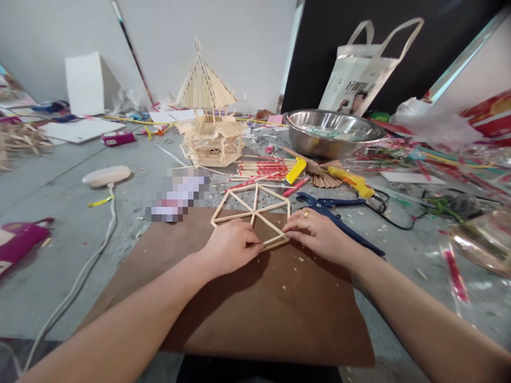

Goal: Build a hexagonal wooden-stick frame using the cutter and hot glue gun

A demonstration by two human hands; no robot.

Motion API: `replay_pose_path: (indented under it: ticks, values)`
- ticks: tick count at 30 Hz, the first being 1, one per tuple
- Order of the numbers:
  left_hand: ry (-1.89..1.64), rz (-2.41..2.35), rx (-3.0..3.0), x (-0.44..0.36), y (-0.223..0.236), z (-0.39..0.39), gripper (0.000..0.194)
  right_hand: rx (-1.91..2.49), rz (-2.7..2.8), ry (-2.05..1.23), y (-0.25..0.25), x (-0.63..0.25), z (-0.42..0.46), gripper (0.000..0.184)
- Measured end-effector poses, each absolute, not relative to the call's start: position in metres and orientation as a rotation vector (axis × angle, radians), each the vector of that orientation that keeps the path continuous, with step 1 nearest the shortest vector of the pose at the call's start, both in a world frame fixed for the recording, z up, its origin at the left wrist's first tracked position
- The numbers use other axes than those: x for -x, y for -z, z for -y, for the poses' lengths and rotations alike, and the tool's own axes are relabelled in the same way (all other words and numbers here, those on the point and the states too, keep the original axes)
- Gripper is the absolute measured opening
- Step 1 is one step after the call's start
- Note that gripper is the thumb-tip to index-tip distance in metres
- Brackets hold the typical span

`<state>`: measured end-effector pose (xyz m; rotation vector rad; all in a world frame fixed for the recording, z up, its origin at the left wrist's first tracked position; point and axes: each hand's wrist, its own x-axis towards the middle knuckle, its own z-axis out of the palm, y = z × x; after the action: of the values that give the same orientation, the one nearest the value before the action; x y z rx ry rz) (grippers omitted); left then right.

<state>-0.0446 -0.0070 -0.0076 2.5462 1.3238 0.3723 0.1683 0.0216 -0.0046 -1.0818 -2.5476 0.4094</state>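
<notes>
A six-sided frame of pale wooden sticks (254, 212), with spokes meeting at its middle, is held over the brown board (255, 314). My left hand (231, 247) pinches its near edge, thumb and forefinger closed together at the stick. At the near right corner, the fingertips of my right hand (317, 234), which wears a ring, grip the frame. My left hand hides part of the near left side. Just beyond my right hand lie dark blue cutting pliers (333, 210). Behind the frame is a row of red-and-wood chopsticks (263, 170).
A stick-built pavilion model (209, 85) stands at the back. A steel basin (335, 135) is behind to the right, near a yellow glue gun (355, 181) with a black cord. A white corded device (106, 175) lies left. Plastic scraps (431, 143) crowd the right side.
</notes>
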Motion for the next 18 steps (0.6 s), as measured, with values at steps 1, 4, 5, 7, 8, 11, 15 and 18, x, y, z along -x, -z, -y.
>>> replay_pose_path:
  ticks: [1, 4, 5, 7, 8, 11, 15, 18]
  values:
    - [-0.375, -1.317, -2.543, 0.045, 0.008, 0.007, 0.026, 1.079, 2.546, -0.428, 0.005, -0.169, -0.022, 0.015]
    - [-0.393, -1.292, -2.511, 0.047, 0.008, 0.006, 0.025, 1.052, 2.554, -0.46, 0.004, -0.17, -0.023, 0.014]
    - [-0.399, -1.288, -2.497, 0.047, 0.007, 0.005, 0.025, 1.048, 2.557, -0.463, 0.004, -0.17, -0.023, 0.014]
    - [-0.401, -1.287, -2.464, 0.048, 0.005, 0.003, 0.026, 1.052, 2.556, -0.47, 0.004, -0.169, -0.023, 0.013]
    - [-0.406, -1.289, -2.445, 0.049, 0.005, 0.002, 0.027, 1.054, 2.552, -0.474, 0.004, -0.169, -0.022, 0.013]
    - [-0.441, -1.286, -2.388, 0.05, 0.004, -0.001, 0.027, 1.039, 2.54, -0.493, 0.005, -0.168, -0.022, 0.013]
    - [-0.474, -1.284, -2.331, 0.052, 0.006, -0.003, 0.025, 1.008, 2.542, -0.509, 0.007, -0.169, -0.021, 0.014]
    - [-0.477, -1.275, -2.31, 0.053, 0.007, -0.004, 0.023, 1.005, 2.543, -0.503, 0.007, -0.168, -0.02, 0.013]
